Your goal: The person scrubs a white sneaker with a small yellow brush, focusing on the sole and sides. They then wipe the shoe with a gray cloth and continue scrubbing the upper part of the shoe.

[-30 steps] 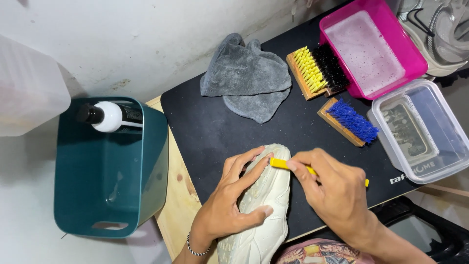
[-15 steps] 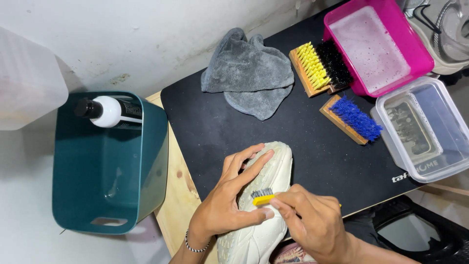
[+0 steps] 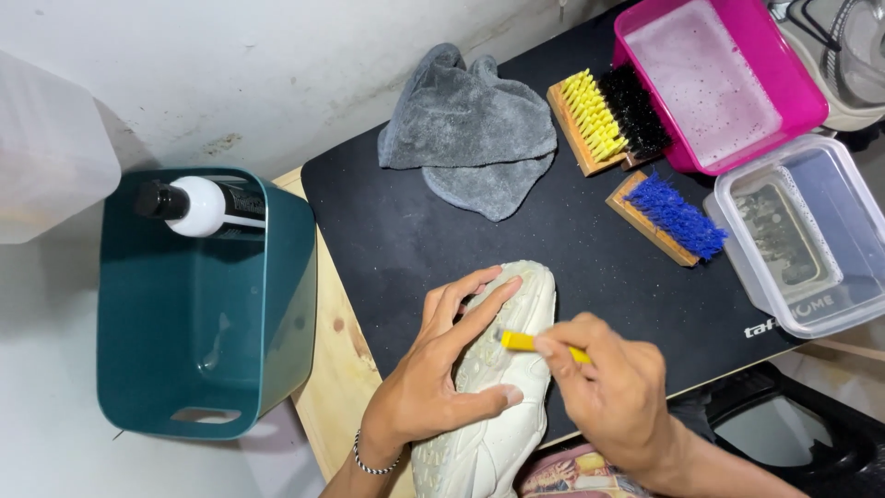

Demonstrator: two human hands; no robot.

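Two hands on one cream-white sneaker (image 3: pixel 498 397), lower centre of frame, lying on the front edge of the black mat (image 3: pixel 396 231) with its toe pointing up-frame. I see the left hand (image 3: pixel 433 387) clamped over the shoe's left side, fingers spread across the upper, thumb pressed against the middle. Right hand (image 3: pixel 613 392) sits just right of the shoe, fingers closed tight on a small yellow-handled brush (image 3: pixel 525 342); brush tip touches the shoe near the toe area. Bristles mostly hidden, can't tell their colour.

Upper centre: crumpled grey cloth (image 3: pixel 475 129) on the mat. Right of it, a wooden brush with yellow bristles (image 3: pixel 590 115) touching a black-bristled brush (image 3: pixel 636 111). Below those, a wooden brush with blue bristles (image 3: pixel 668 217), apart from the others. Upper right: pink tub (image 3: pixel 811 88) with foamy water. Right edge: clear plastic container (image 3: pixel 862 304), partly on the mat.

Left of frame: teal bin (image 3: pixel 286 304) beside the wooden tabletop (image 3: pixel 336 369), a white-and-black bottle (image 3: pixel 198 205) lying in its top end.
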